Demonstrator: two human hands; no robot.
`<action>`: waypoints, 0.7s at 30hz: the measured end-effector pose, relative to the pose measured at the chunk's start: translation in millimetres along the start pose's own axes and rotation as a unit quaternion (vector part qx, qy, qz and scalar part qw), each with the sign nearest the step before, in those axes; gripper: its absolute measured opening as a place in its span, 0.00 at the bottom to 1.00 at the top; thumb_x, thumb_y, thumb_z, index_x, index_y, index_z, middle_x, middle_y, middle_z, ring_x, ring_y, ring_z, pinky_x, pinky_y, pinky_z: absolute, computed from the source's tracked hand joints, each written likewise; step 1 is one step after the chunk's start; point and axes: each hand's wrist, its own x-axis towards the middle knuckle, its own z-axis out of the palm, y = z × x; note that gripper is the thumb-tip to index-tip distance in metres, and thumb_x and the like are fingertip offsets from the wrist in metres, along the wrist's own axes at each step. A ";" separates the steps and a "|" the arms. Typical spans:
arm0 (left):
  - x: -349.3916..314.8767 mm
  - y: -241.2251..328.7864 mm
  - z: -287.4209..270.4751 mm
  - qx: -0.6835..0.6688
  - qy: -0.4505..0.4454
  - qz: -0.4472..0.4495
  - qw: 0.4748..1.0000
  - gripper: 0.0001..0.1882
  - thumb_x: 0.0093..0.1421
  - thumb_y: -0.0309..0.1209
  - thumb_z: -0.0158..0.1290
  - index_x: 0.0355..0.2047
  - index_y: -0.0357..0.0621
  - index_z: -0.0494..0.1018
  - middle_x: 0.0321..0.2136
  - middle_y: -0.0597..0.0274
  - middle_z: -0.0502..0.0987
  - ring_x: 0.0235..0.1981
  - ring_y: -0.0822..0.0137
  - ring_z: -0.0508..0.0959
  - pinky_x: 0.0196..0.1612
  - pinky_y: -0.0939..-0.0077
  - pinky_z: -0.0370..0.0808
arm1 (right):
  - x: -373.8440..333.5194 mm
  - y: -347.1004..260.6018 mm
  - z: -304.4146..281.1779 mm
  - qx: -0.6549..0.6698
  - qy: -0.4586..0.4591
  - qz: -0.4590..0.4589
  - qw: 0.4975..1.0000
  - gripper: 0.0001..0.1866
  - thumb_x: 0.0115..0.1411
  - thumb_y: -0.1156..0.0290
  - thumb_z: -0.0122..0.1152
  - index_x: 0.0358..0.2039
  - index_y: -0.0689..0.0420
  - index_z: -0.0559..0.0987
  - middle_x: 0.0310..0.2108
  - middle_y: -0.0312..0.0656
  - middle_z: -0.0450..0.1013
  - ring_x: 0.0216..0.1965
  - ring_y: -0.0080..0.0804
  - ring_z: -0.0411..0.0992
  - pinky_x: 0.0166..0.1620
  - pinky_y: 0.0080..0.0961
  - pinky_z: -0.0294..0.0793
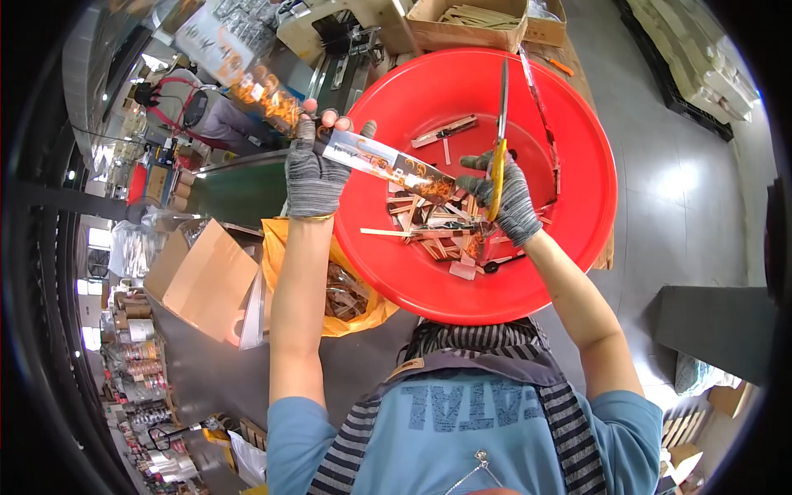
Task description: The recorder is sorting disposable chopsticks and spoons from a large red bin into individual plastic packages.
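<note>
A long clear printed packet strip [388, 165] with orange patterning slants across my two hands above a red plastic basin [577, 214]. My left hand [318, 177], in a grey striped fingerless glove, is closed on its middle; the far part runs up to the left, blurred. In a matching glove, my right hand [516, 198] is closed round yellow-handled scissors [497, 177], blade pointing away from me. The strip's right end touches or lies just by its fingertips; I cannot tell which. Wrapper pieces [462, 270] and thin wooden sticks [384, 233] lie in the basin.
A narrow red-and-black strip [542, 115] leans against the basin's far right wall. Beyond stands a cardboard box [462, 35] of wooden sticks beside an orange-handled tool [561, 66]. To the left are a yellow bag [375, 318], an opened carton [206, 280] and a person [223, 115].
</note>
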 end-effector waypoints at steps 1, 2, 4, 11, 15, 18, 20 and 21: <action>-1.5 0.2 0.4 -0.012 0.004 0.005 1.000 0.11 0.60 0.36 0.45 0.42 0.50 0.68 0.29 0.64 0.67 0.36 0.66 0.67 0.56 0.50 0.59 | -0.1 5.4 1.1 -0.022 -0.009 -0.024 0.999 0.17 0.43 0.78 0.67 0.27 0.59 0.65 0.35 0.45 0.73 0.28 0.21 0.70 0.31 0.19 0.71; -2.2 0.2 0.3 -0.024 0.007 0.010 1.000 0.12 0.60 0.36 0.44 0.42 0.50 0.68 0.29 0.64 0.67 0.36 0.66 0.68 0.57 0.49 0.57 | 0.6 6.8 -1.5 -0.042 -0.064 -0.020 0.997 0.18 0.41 0.78 0.68 0.26 0.57 0.64 0.32 0.41 0.72 0.26 0.21 0.68 0.30 0.19 0.70; -2.1 -0.7 -8.1 -0.046 -0.006 0.026 0.999 0.14 0.59 0.39 0.45 0.43 0.49 0.68 0.32 0.62 0.69 0.37 0.64 0.70 0.57 0.45 0.54 | -3.0 6.1 0.5 -0.069 -0.065 0.083 0.992 0.19 0.40 0.80 0.68 0.25 0.56 0.64 0.26 0.36 0.69 0.24 0.20 0.66 0.28 0.19 0.69; -13.7 0.3 -37.2 -0.033 0.409 -0.076 0.909 0.19 0.47 0.46 0.59 0.31 0.48 0.69 0.21 0.66 0.75 0.29 0.64 0.74 0.42 0.45 0.65 | -19.0 15.4 6.6 -0.183 0.118 -0.200 0.955 0.13 0.45 0.81 0.62 0.29 0.59 0.68 0.21 0.38 0.70 0.21 0.25 0.68 0.26 0.21 0.70; -17.0 4.5 -63.9 -0.094 0.187 0.019 0.978 0.13 0.43 0.20 0.48 0.31 0.42 0.72 0.14 0.66 0.66 0.18 0.70 0.68 0.38 0.66 0.67 | -16.8 44.1 -7.0 -0.028 0.043 -0.148 0.988 0.07 0.51 0.82 0.56 0.30 0.59 0.69 0.24 0.39 0.73 0.25 0.26 0.72 0.28 0.19 0.70; -16.0 6.7 -48.7 -0.060 0.033 0.149 0.986 0.22 0.39 0.21 0.47 0.40 0.42 0.72 0.14 0.67 0.62 0.18 0.72 0.65 0.38 0.72 0.64 | -24.5 27.3 14.7 0.022 0.014 -0.101 0.995 0.09 0.60 0.69 0.45 0.34 0.61 0.72 0.23 0.37 0.69 0.19 0.21 0.67 0.22 0.14 0.66; -18.0 9.8 -39.7 -0.064 0.007 0.168 0.984 0.24 0.39 0.22 0.46 0.41 0.43 0.72 0.15 0.67 0.63 0.18 0.72 0.64 0.37 0.73 0.63 | -31.3 3.7 11.8 -0.038 -0.030 0.021 0.999 0.12 0.62 0.63 0.43 0.32 0.58 0.68 0.23 0.37 0.68 0.15 0.20 0.63 0.17 0.14 0.62; -17.5 12.4 -42.3 -0.070 -0.012 0.166 0.984 0.26 0.37 0.22 0.47 0.42 0.43 0.72 0.16 0.67 0.63 0.19 0.72 0.65 0.37 0.75 0.62 | -25.4 13.2 13.6 0.070 -0.013 0.076 0.995 0.10 0.60 0.64 0.48 0.31 0.57 0.67 0.22 0.37 0.68 0.14 0.20 0.63 0.16 0.15 0.62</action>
